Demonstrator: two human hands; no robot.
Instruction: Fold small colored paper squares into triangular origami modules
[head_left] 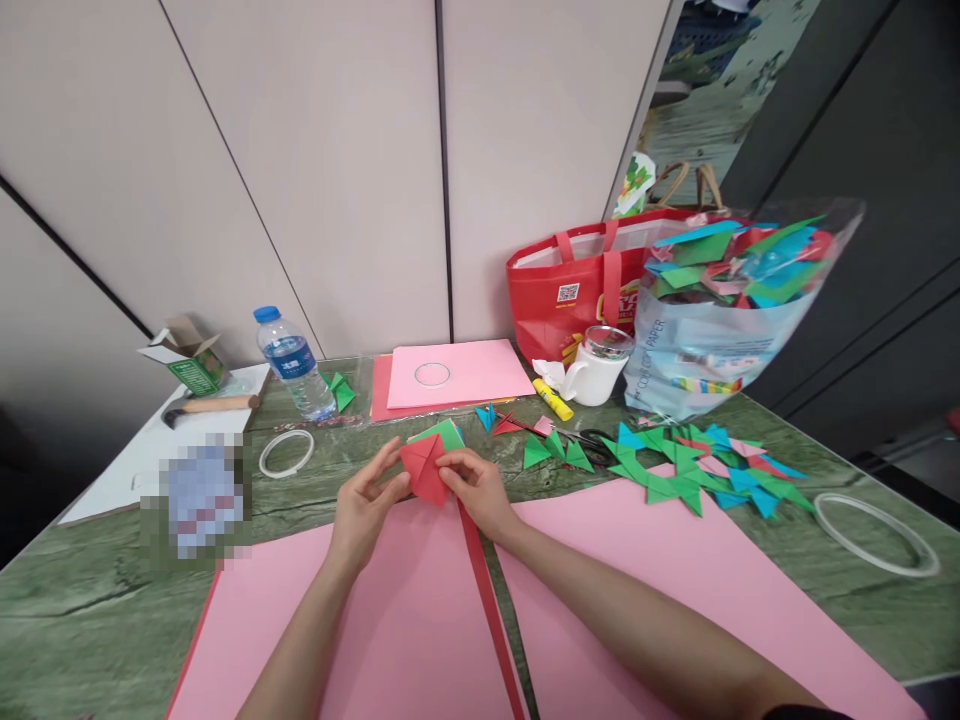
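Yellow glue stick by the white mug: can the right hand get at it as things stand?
Probably yes, once it lets go. The right hand is pinching the red folded paper with the left hand. The glue stick lies in the open beyond it, with only flat paper pieces between.

A single head-worn camera looks forward and down from above the person's forearms, close over the green marbled counter (90, 610). It faces the pale panelled wall (337, 150) behind the counter, with both hands near the frame's centre. The far right edge takes in a dark glass partition (885, 200).
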